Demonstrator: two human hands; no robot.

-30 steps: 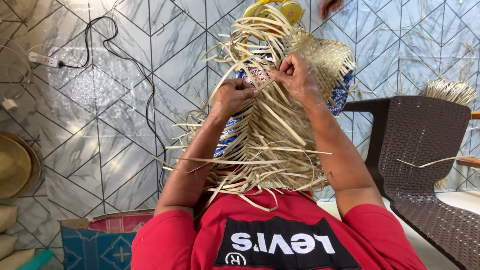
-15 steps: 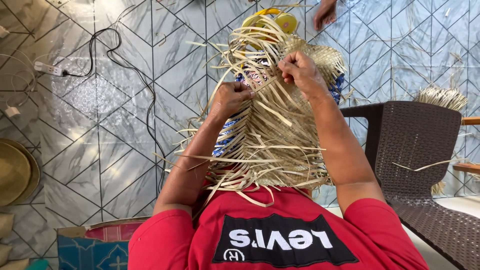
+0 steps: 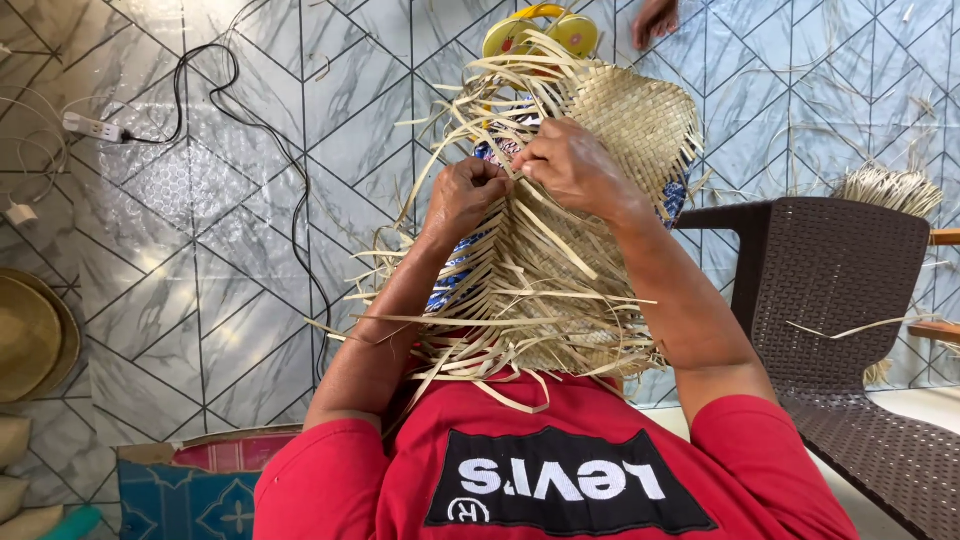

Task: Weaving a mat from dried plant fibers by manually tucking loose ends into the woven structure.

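A half-woven piece of pale straw (image 3: 640, 120) lies over my lap, its finished plaited part at the far end. Many loose strips (image 3: 520, 300) fan out toward my red shirt. My left hand (image 3: 465, 195) is closed on a few strips at the edge of the weave. My right hand (image 3: 575, 165) sits right beside it, knuckles up, its fingers curled around strips at the same spot. The two hands touch. Blue patterned cloth (image 3: 455, 280) shows under the straw.
A dark brown wicker chair (image 3: 840, 270) stands on the right, with a straw bundle (image 3: 885, 185) behind it. A black cable (image 3: 290, 200) runs to a power strip (image 3: 90, 127). Yellow sandals (image 3: 540, 30), another person's hand (image 3: 655, 18), a woven hat (image 3: 25, 335) and a blue box (image 3: 190, 480) are around.
My right hand has slid a little down and left, closing up against my left hand on the strips. The view has shifted slightly.
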